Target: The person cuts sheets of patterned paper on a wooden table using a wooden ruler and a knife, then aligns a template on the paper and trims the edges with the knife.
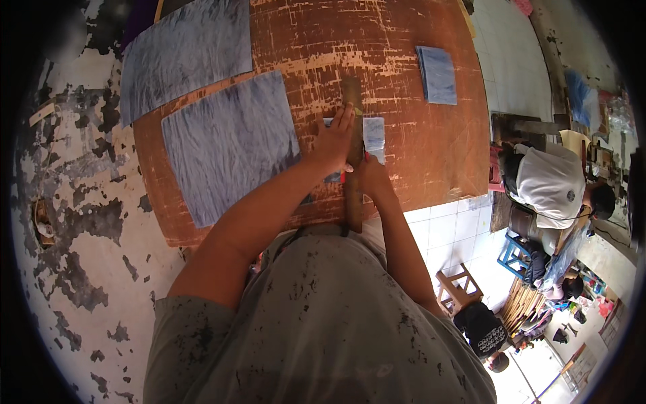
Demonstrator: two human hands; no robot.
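Observation:
A long brown ruler [353,202] lies lengthwise across a small piece of blue-grey streaked sheet [374,129] on the worn reddish-brown table [431,155]. My left hand [331,145] presses flat on the ruler's left side, its fingers stretched toward the far end and the thumb apart. Close against the ruler's right edge, my right hand [373,177] is closed around a slim tool with a red part [367,156], mostly hidden by the fingers. Parts of the small sheet are covered by the ruler and both hands.
Two large blue-grey sheets [232,145] lie on the left of the table, and a small stack of blue pieces [439,75] at the far right. A peeling wall [81,269] borders the left. Rightward are seated people [555,182], a wooden stool [459,288] and a blue stool [515,254].

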